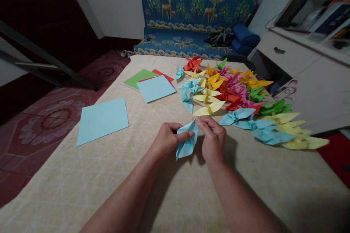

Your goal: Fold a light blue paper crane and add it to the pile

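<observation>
A cream, pale-lined tabletop [142,127] bears overlapping green, red and light-blue paper sheets [157,88]; left of these, nearer, lies one rectangular light-blue paper sheet [104,122]; rightward, many multicoloured folded-paper birds [216,81].

No text, label, brand, number or sign can be read. The dark blue, flat-sided item [332,18] on the white cabinet [314,87], beyond the right edge of the beige-covered table [109,178], is too blurred for lettering.

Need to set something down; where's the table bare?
Bare table lies between the lone blue sheet and the left hand, and right of the right hand, nearer than the rightmost yellow cranes. The far right is crowded with paper cranes.
</observation>
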`<action>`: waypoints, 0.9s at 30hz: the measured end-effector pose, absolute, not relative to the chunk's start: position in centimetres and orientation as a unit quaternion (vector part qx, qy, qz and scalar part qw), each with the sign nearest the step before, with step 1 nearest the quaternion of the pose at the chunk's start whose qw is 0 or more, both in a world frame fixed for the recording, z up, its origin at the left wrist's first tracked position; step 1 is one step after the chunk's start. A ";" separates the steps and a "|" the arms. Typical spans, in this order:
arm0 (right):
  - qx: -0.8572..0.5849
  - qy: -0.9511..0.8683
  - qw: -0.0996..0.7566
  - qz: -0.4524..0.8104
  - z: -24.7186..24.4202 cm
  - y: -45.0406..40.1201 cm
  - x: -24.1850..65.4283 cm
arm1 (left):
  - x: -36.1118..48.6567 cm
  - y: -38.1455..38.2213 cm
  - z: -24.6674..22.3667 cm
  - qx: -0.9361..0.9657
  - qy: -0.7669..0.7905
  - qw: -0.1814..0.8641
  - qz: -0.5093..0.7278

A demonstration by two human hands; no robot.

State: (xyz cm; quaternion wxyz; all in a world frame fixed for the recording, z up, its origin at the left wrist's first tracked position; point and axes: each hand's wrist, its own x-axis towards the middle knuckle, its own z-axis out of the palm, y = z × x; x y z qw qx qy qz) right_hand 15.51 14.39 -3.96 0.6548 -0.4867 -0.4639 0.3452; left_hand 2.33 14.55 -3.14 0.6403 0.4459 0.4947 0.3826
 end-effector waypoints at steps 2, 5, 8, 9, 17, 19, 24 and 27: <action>-0.492 -0.453 0.660 0.343 -4.2 14.4 15.5 | 2.4 14.5 -3.2 0.447 0.493 0.642 0.380; -0.516 -0.425 0.661 0.342 -4.4 14.4 15.4 | 2.4 14.5 -3.2 0.446 0.496 0.639 0.383; -0.511 -0.451 0.635 0.363 -4.2 14.2 15.3 | 2.5 14.6 -3.4 0.445 0.499 0.622 0.407; -0.505 -0.466 0.624 0.373 -4.0 14.2 15.3 | 2.5 14.6 -3.4 0.445 0.499 0.614 0.420; -0.485 -0.487 0.577 0.442 -4.0 14.1 15.1 | 2.6 14.8 -2.7 0.315 0.461 0.680 0.475; -0.486 -0.483 0.578 0.443 -4.1 14.2 15.1 | 2.5 14.8 -2.5 0.296 0.459 0.685 0.482; -0.489 -0.513 0.595 0.379 -4.1 14.4 15.2 | 2.3 15.0 -3.0 0.297 0.456 0.667 0.509; -0.492 -0.506 0.592 0.389 -4.2 14.5 15.1 | 2.4 15.0 -3.4 0.300 0.449 0.650 0.534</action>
